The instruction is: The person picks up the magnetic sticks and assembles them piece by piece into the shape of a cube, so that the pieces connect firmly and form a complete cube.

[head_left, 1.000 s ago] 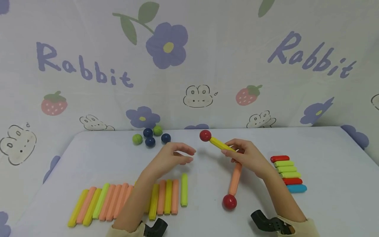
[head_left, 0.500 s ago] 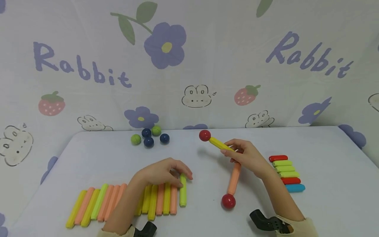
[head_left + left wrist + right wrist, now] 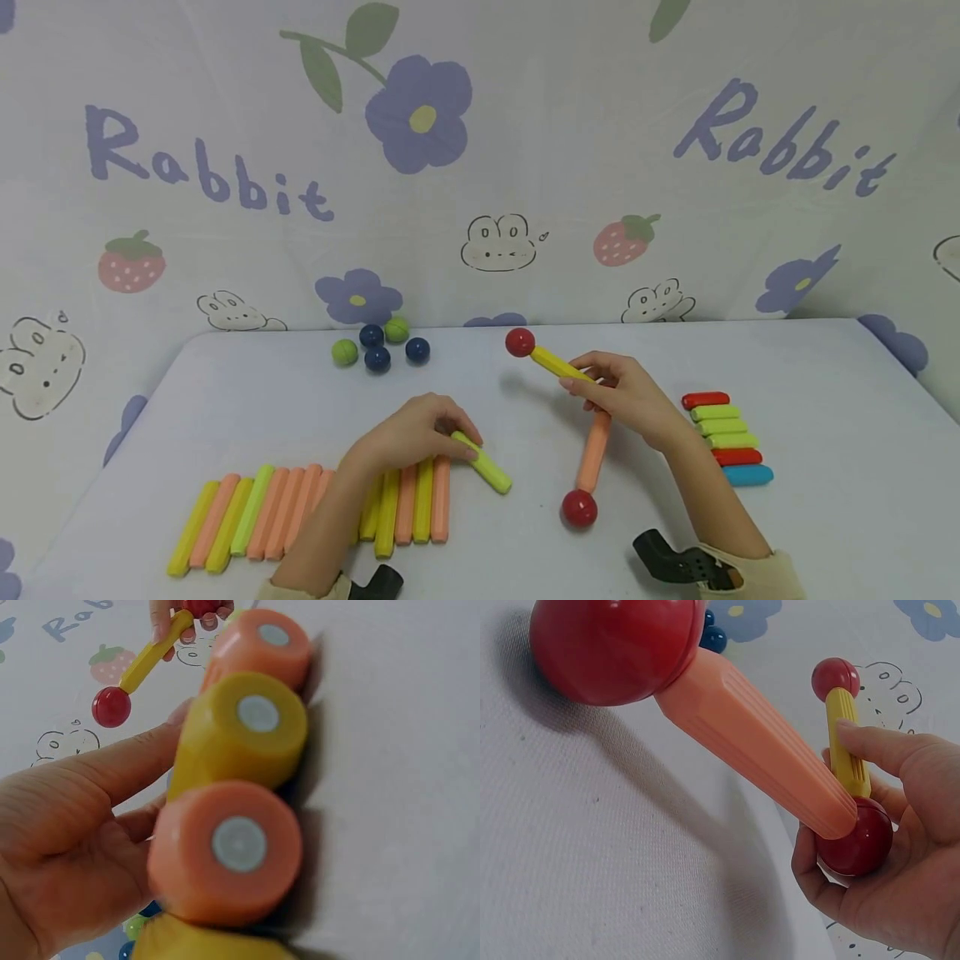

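My left hand pinches a lime-green magnetic building stick by its upper end, between thumb and fingers. The stick slants down to the right, just right of a row of sticks. My right hand holds a joined piece: a yellow magnetic stick and an orange one meet at a red ball. Thumb lies on the yellow stick, fingers curl about that ball. Further red balls cap the yellow stick's far end and the orange stick's lower end.
Yellow, orange and green sticks lie in a row at left, partly behind the left forearm; pale discs show in their ends. Blue and green balls sit at the back. Short red, green and blue sticks lie at right.
My left hand has come down from above the table and taken hold of the lime-green stick, turning it from upright to slanted. The right hand stays where it was with its joined piece.
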Motion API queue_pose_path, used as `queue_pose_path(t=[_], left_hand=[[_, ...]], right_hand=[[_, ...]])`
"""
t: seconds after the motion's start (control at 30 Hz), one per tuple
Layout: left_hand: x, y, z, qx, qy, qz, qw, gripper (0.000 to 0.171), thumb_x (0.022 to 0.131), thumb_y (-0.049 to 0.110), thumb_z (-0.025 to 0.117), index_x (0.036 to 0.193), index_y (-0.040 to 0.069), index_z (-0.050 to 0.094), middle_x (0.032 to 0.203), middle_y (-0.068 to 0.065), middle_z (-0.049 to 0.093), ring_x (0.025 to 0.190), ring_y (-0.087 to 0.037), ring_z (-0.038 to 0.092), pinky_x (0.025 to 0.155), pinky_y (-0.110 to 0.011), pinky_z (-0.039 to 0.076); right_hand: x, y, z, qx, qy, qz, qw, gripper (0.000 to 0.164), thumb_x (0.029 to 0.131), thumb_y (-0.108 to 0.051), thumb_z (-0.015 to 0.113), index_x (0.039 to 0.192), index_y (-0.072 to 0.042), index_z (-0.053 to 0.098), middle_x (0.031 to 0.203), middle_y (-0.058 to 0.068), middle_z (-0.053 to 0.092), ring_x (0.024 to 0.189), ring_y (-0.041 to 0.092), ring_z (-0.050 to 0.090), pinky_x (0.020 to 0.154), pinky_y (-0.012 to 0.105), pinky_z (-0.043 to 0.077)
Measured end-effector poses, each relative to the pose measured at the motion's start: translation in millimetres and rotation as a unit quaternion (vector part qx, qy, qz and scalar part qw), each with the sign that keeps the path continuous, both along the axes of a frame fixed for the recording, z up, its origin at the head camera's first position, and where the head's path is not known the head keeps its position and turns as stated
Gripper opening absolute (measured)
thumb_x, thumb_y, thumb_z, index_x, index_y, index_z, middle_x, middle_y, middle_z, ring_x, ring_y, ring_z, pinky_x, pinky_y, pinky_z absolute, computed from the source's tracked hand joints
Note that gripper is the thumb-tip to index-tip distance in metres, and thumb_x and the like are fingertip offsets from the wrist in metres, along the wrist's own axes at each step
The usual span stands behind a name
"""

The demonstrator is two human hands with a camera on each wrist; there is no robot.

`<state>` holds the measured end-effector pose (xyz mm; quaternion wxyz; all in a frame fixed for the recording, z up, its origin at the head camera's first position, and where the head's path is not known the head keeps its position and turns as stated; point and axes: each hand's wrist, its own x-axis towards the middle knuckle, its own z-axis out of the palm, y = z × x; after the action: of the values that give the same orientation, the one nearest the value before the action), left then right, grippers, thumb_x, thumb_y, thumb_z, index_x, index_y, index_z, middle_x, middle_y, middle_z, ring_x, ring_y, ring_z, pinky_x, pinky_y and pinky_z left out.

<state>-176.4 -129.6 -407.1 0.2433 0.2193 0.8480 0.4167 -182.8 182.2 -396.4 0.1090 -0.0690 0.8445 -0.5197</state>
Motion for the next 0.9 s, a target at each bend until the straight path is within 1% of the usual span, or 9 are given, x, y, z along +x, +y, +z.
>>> queue_pose_path(t=[0.1, 0.27, 0.47, 0.6, 0.67, 0.77, 0.9], left_hand=[[0.8, 2.4, -0.1, -0.006, 0.008, 0.017, 0.9998, 0.015, 0.092, 0.018, 0.083, 0.107, 0.013, 0.082, 0.102, 0.002, 0.068, 0.098, -0.018, 0.055, 0.087, -0.031, 0.048], [2.7, 5.2, 2.2, -0.013, 0.003, 0.022, 0.9997, 0.019, 0.089, 0.013, 0.086, 0.108, 0.013, 0.081, 0.103, 0.003, 0.068, 0.099, -0.018, 0.055, 0.089, -0.031, 0.048], [2.9, 5.8, 2.8, -0.009, 0.015, 0.030, 0.9994, 0.013, 0.092, 0.014, 0.082, 0.105, 0.012, 0.081, 0.098, 0.003, 0.069, 0.095, -0.017, 0.056, 0.086, -0.030, 0.049], [3.3, 6.2, 4.5, -0.004, 0.017, 0.044, 0.9989, 0.013, 0.095, 0.016, 0.080, 0.108, 0.012, 0.080, 0.099, 0.002, 0.068, 0.095, -0.017, 0.056, 0.082, -0.029, 0.049], [3.3, 6.7, 5.8, -0.003, 0.019, 0.061, 0.9979, 0.013, 0.097, 0.017, 0.077, 0.110, 0.012, 0.079, 0.100, 0.001, 0.067, 0.095, -0.018, 0.057, 0.080, -0.028, 0.049], [2.9, 8.3, 9.1, -0.001, 0.029, 0.101, 0.9945, 0.013, 0.099, 0.019, 0.075, 0.111, 0.014, 0.078, 0.102, 0.000, 0.065, 0.097, -0.019, 0.057, 0.080, -0.028, 0.049], [0.5, 11.8, 13.9, 0.018, 0.048, 0.161, 0.9855, 0.016, 0.100, 0.021, 0.075, 0.114, 0.015, 0.078, 0.108, -0.001, 0.067, 0.102, -0.021, 0.057, 0.081, -0.029, 0.049]], right_hand=[[-0.2, -0.1, -0.2, 0.000, -0.001, -0.002, 1.000, 0.036, 0.101, -0.019, 0.072, 0.130, 0.002, 0.066, 0.102, 0.019, 0.070, 0.082, 0.024, 0.062, 0.064, 0.022, 0.053], [-0.2, -0.2, -0.2, 0.000, -0.002, -0.004, 1.000, 0.036, 0.101, -0.018, 0.071, 0.130, 0.003, 0.066, 0.102, 0.020, 0.071, 0.083, 0.024, 0.063, 0.065, 0.022, 0.053], [0.0, 0.1, 0.2, 0.001, -0.002, -0.006, 1.000, 0.035, 0.101, -0.018, 0.071, 0.129, 0.002, 0.066, 0.103, 0.020, 0.071, 0.084, 0.025, 0.064, 0.065, 0.023, 0.053], [-0.1, 0.2, 0.2, 0.001, -0.002, -0.007, 1.000, 0.035, 0.101, -0.018, 0.071, 0.130, 0.002, 0.066, 0.103, 0.021, 0.071, 0.084, 0.025, 0.064, 0.065, 0.023, 0.053], [-0.2, 0.1, 0.1, 0.002, -0.003, -0.008, 1.000, 0.035, 0.101, -0.018, 0.071, 0.130, 0.002, 0.066, 0.104, 0.020, 0.071, 0.084, 0.025, 0.064, 0.065, 0.023, 0.053], [-0.1, -0.1, 0.2, 0.002, -0.004, -0.009, 1.000, 0.036, 0.101, -0.019, 0.071, 0.130, 0.002, 0.066, 0.104, 0.020, 0.072, 0.084, 0.024, 0.064, 0.065, 0.023, 0.054], [0.4, 0.0, 0.6, 0.000, -0.004, -0.009, 1.000, 0.036, 0.101, -0.018, 0.071, 0.130, 0.002, 0.066, 0.104, 0.021, 0.072, 0.084, 0.025, 0.064, 0.066, 0.023, 0.054]])
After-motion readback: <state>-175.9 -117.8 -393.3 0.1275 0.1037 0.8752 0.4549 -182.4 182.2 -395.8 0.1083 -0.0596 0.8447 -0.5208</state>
